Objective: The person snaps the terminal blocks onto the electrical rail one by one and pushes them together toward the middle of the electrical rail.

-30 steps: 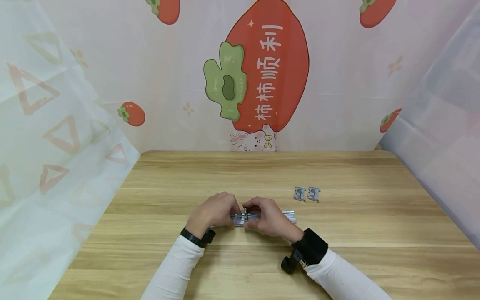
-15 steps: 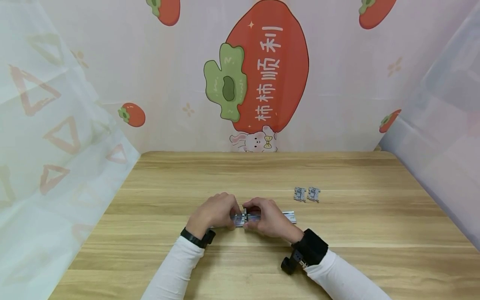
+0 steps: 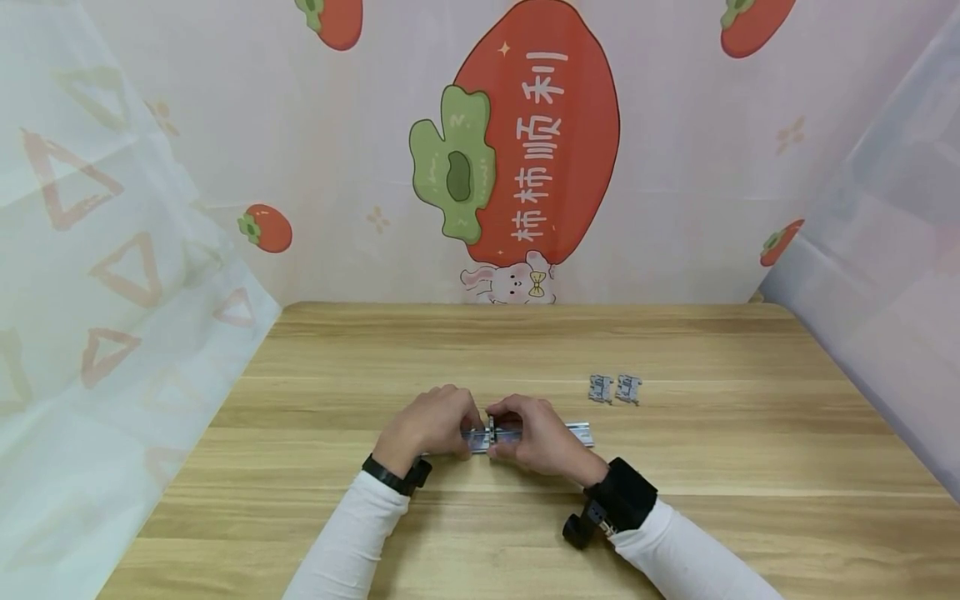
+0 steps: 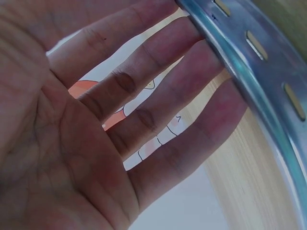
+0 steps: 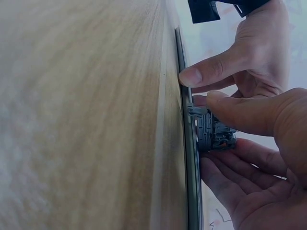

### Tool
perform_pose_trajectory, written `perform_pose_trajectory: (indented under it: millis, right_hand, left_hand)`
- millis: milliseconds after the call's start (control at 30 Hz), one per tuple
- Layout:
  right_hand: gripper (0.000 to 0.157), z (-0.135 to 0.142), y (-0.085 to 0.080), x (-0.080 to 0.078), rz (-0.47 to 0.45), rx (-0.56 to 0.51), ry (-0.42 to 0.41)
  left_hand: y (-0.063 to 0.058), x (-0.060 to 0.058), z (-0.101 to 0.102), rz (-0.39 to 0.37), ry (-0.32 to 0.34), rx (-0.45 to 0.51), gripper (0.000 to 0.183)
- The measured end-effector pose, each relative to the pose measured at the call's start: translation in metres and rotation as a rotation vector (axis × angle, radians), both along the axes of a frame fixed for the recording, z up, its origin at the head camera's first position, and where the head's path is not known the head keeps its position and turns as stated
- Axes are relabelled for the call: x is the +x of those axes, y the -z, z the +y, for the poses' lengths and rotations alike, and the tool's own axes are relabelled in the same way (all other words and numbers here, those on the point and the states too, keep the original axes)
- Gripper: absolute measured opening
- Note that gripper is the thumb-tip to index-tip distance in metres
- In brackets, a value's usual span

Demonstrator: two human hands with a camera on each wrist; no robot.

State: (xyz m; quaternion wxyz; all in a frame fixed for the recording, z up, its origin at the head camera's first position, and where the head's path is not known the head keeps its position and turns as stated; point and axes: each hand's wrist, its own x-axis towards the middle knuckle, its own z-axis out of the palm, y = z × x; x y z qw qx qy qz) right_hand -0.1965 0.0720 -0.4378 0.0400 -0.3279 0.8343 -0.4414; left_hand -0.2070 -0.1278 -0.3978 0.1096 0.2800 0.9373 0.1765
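A slotted metal DIN rail lies crosswise on the table in the head view. My left hand grips its left part; in the left wrist view the fingertips touch one edge of the rail, and in the right wrist view the left thumb presses the other edge. Standing upright on the rail beside it is a grey terminal block. My right hand pinches this block between thumb and fingers. Whether the block is fully seated on the rail cannot be made out. The rail's left end is mostly hidden by my left hand.
Two more grey terminal blocks, a left one and a right one, lie flat side by side behind and right of the rail. The wooden table ends at a printed curtain behind, with more cloth at both sides.
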Motion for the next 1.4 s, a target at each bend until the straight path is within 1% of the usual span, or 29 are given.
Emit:
perform_pose_trajectory:
  millis: [500, 767, 1033, 1400]
  right_hand:
    - [0.049, -0.0007, -0.0011, 0.0006, 0.063, -0.004, -0.009]
    - [0.049, -0.0016, -0.0024, 0.0027, 0.127, 0.046, -0.001]
    - [0.05, -0.0016, -0.0028, 0.0035, 0.129, 0.046, 0.006]
    - [0.049, -0.0015, -0.0019, 0.0046, 0.102, 0.048, 0.011]
  left_hand:
    - [-0.0028, 0.0, -0.0002, 0.017, -0.001, -0.015, 0.025]
    - [-0.0028, -0.0006, -0.0006, 0.034, 0.003, -0.025, 0.025]
    - [-0.0023, -0.0001, -0.0007, 0.025, -0.004, -0.022, 0.026]
    - [0.0002, -0.0001, -0.0006, 0.022, -0.002, -0.021, 0.024]
